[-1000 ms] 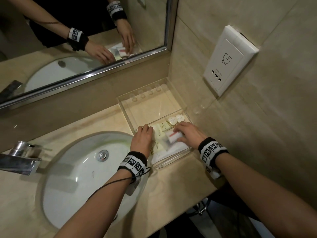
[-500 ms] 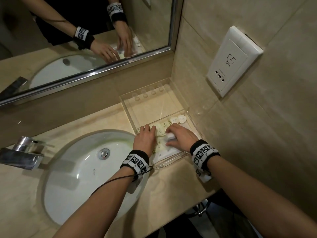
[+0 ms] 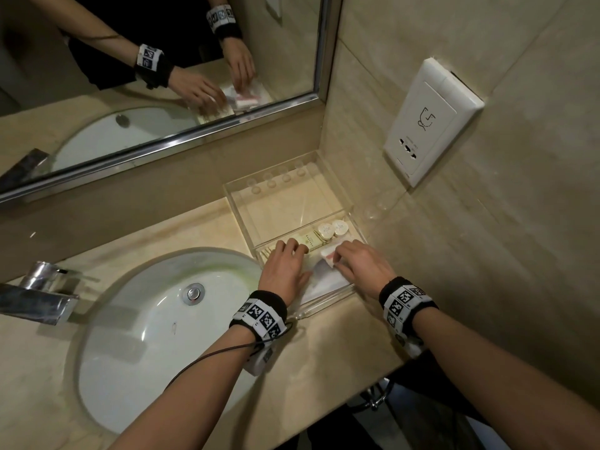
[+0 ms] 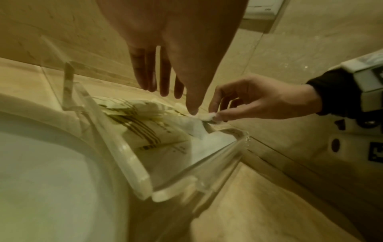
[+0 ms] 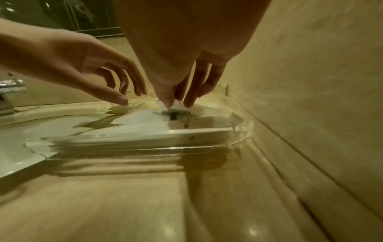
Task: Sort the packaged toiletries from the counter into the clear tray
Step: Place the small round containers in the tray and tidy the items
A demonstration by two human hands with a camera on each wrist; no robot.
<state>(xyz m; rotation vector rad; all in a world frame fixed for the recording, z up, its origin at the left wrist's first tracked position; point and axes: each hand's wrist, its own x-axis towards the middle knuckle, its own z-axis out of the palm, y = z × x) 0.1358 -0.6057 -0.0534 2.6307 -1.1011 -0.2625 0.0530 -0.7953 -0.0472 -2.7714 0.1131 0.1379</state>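
Observation:
The clear tray (image 3: 240, 203) sits on the counter in the corner by the wall. Its near half holds cream sachets (image 3: 310, 240), two round white tubs (image 3: 325, 230) and flat white packets (image 3: 328, 279). My left hand (image 3: 287, 254) lies over the sachets with its fingers straight, and the thumb tip (image 4: 193, 110) touches a white packet. My right hand (image 3: 344, 258) pinches a small white packet (image 3: 327, 255) with a red stripe between thumb and fingers, low inside the tray. The same packet (image 5: 176, 104) shows a barcode edge in the right wrist view.
A white oval sink (image 3: 146, 319) lies just left of the tray, with a chrome tap (image 3: 35, 290) at its far left. A mirror (image 3: 130, 76) runs along the back wall. A white wall socket (image 3: 428, 125) hangs above the tray.
My right hand slid a little left over the small packet and back, staying low in the tray. The left hand has stayed on the sachets.

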